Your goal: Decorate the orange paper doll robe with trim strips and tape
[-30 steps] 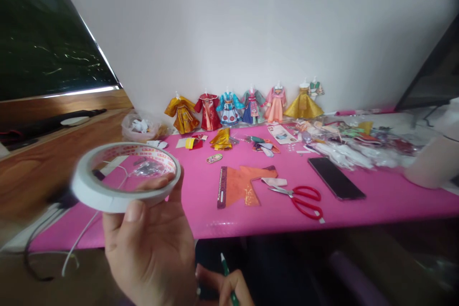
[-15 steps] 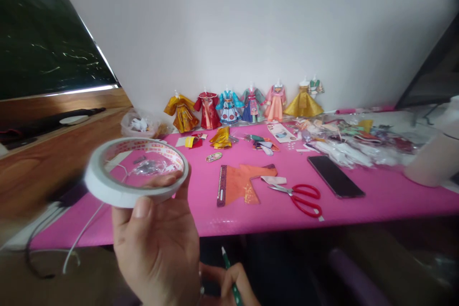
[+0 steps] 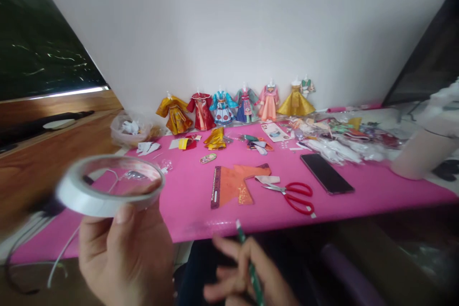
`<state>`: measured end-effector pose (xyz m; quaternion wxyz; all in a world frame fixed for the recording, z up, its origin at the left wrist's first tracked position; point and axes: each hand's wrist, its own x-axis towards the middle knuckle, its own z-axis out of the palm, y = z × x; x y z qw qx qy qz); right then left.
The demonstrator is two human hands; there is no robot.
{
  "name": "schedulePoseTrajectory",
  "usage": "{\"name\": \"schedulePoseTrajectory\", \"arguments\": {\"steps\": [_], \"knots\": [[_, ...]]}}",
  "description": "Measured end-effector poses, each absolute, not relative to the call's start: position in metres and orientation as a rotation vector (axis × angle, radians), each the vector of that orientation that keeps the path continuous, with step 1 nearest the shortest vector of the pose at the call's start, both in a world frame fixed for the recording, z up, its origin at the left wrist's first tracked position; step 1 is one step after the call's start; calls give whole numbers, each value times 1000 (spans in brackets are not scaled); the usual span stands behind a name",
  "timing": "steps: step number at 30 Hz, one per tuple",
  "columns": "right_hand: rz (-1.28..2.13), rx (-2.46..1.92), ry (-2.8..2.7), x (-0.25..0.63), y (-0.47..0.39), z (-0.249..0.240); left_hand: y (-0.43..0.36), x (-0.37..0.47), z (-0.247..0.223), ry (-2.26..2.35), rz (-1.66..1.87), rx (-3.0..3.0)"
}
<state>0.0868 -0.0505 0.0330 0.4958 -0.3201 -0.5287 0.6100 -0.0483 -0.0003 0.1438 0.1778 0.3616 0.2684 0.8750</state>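
My left hand (image 3: pixel 125 253) grips a roll of white double-sided tape (image 3: pixel 107 205) by its near side, thumb in front and fingers reaching inside the ring. It is raised over the left part of the pink table (image 3: pixel 193 222). Lower, in front of the table edge, my right hand (image 3: pixel 251 272) has a green pen-like tool with a white tip (image 3: pixel 247 253) tucked between its fingers, some of which are spread. An orange doll-garment piece (image 3: pixel 229 185) with a dark patterned band lies flat on the table. Red-handled scissors (image 3: pixel 297 196) rest beside it, near a small white strip (image 3: pixel 268 179).
Several small dresses on stands (image 3: pixel 222 107) line the back by the wall. A black phone (image 3: pixel 326 174) lies at the right, before a heap of bagged pieces (image 3: pixel 344 141). A pale bottle (image 3: pixel 423 143) stands far right; a plastic bag (image 3: pixel 131 129) sits back left.
My left hand and the tape roll have shifted left and down in view. My right hand has come up and right, its fingers spreading while keeping the green tool.
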Motion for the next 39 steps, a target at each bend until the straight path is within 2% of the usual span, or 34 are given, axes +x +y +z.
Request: {"name": "schedulePoseTrajectory", "arguments": {"steps": [4, 7, 12, 16, 20, 28, 39], "knots": [[1136, -771, -1291, 130, -26, 72, -13, -46, 113, 1069, 2056, 899], [931, -857, -1243, 160, -13, 79, -21, -32, 87, 1120, 1697, 952], [894, -1074, -1213, 189, -4, 72, -21, -11, 59, 969, 1392, 1060], [783, -1075, -1496, 194, -2, 76, -21, -6, 51, 966, 1281, 1118], [881, -1103, -1652, 185, -7, 81, -23, -4, 49, 928, 1269, 1116], [1100, -1048, -1541, 167, -15, 78, -25, -4, 44, 853, 1141, 1219], [1104, -1085, -1512, 164, -18, 78, -31, -4, 52, 827, 1055, 1149]]}}
